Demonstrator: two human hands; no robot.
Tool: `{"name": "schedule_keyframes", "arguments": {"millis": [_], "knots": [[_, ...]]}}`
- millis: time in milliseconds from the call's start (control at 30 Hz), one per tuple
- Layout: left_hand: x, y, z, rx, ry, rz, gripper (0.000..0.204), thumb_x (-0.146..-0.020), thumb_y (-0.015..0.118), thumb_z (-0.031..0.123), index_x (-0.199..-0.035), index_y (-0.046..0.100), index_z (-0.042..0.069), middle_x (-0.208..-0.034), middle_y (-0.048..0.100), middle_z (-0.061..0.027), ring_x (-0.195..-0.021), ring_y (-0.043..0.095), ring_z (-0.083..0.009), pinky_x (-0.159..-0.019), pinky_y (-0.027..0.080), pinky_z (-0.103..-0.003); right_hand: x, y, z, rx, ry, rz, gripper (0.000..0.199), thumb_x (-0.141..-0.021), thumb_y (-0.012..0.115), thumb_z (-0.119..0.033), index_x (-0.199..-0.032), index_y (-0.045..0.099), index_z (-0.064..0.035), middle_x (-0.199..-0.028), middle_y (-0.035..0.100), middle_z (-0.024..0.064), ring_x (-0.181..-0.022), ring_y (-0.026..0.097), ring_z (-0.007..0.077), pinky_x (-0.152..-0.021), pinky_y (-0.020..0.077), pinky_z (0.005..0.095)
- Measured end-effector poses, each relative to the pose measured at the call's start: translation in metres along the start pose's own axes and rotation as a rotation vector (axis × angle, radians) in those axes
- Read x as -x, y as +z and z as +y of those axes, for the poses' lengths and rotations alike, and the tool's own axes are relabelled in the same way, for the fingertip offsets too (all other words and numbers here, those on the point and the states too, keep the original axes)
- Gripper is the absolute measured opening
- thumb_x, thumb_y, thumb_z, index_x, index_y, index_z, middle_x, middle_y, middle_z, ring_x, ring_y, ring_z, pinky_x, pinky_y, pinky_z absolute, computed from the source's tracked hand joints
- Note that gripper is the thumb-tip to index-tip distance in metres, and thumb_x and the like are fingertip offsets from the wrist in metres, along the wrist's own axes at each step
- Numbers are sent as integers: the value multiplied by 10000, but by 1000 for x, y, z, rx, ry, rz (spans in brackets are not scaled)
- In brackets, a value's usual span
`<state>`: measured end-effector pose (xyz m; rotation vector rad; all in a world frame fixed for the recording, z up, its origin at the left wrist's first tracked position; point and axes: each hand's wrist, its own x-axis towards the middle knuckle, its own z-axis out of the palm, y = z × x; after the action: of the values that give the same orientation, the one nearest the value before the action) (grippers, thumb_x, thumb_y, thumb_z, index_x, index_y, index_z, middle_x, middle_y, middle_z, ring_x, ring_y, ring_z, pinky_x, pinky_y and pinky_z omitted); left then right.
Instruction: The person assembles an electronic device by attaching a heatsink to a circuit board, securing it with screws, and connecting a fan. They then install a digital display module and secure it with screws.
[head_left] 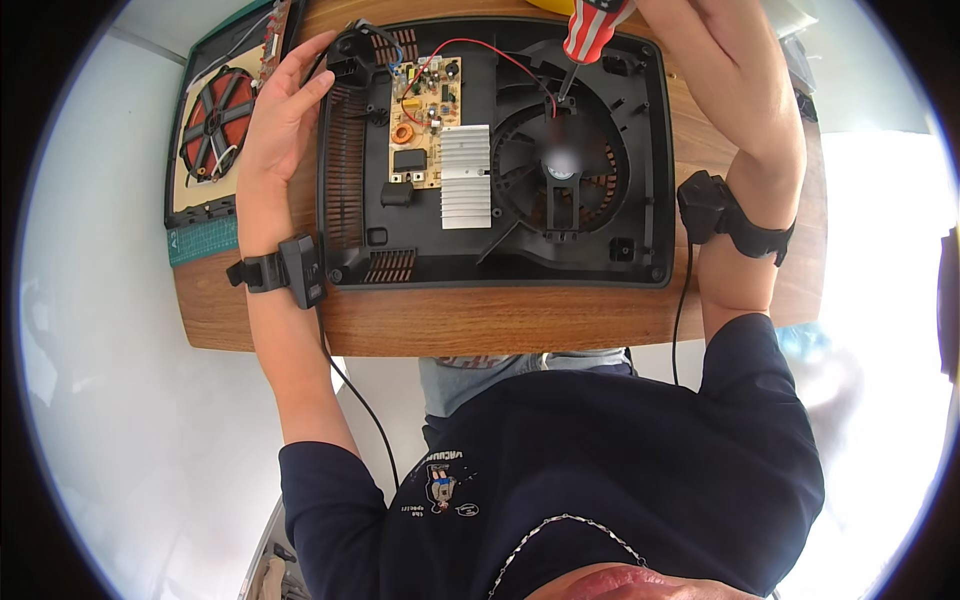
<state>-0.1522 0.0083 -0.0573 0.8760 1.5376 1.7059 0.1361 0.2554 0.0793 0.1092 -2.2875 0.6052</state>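
Observation:
A black plastic appliance housing (400,270), its inside facing up, lies on the wooden table. At its far left corner my left hand (285,115) grips the edge, with the thumb and fingers around a dark cord there. From the top edge of the view, my right hand (665,12), mostly cut off, holds a screwdriver (590,32) with a red, white and blue handle. Its tip meets the far mounting tab of the black fan (515,150), beside a red wire (480,42). The fan's hub looks blurred. Which screw is under the tip is hard to see.
A tan circuit board (425,110) and a finned silver heat sink (466,178) sit left of the fan. Beyond my left forearm lies another black panel with a round red-and-black coil (217,122), over a green cutting mat (205,240). Black cables hang from both forearm straps.

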Motion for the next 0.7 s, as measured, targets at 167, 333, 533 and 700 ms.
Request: {"name": "schedule_keyframes", "arguments": {"millis": [167, 333, 533, 700], "knots": [[3, -8, 9, 1, -88, 47, 460, -1052, 612, 111, -1499, 538, 27, -1460, 590, -77, -1312, 578, -171, -1134, 447, -330, -6, -6, -32, 11, 174, -92, 369, -1018, 661, -60, -1373, 613, 27, -1156, 686, 109, -859, 682, 135, -729, 592, 258], [-26, -33, 32, -225, -32, 152, 379, -1072, 593, 170, -1422, 617, 28, -1341, 671, -95, -1156, 667, -172, -973, 532, -293, -1, -10, -9, -292, 182, -26, 309, -1010, 679, -72, -1303, 662, 26, -1063, 689, 93, -829, 681, 127, -678, 583, 263], [-93, -49, 31, -864, -36, 111, 288, -990, 717, 237, -1198, 763, 43, -993, 761, -54, -895, 697, -118, -800, 551, -286, -6, -13, -23, -18, 179, -58, 300, -994, 685, -60, -1283, 689, 20, -1059, 697, 106, -834, 688, 134, -679, 577, 267], [-138, -50, 9, -1159, -127, -62, 230, -902, 805, 256, -976, 808, 38, -750, 732, -61, -666, 673, -133, -649, 554, -312, 0, -7, -6, -64, 51, 15, 315, -949, 748, -65, -1255, 711, -4, -1077, 703, 96, -836, 691, 139, -687, 580, 252]]}}
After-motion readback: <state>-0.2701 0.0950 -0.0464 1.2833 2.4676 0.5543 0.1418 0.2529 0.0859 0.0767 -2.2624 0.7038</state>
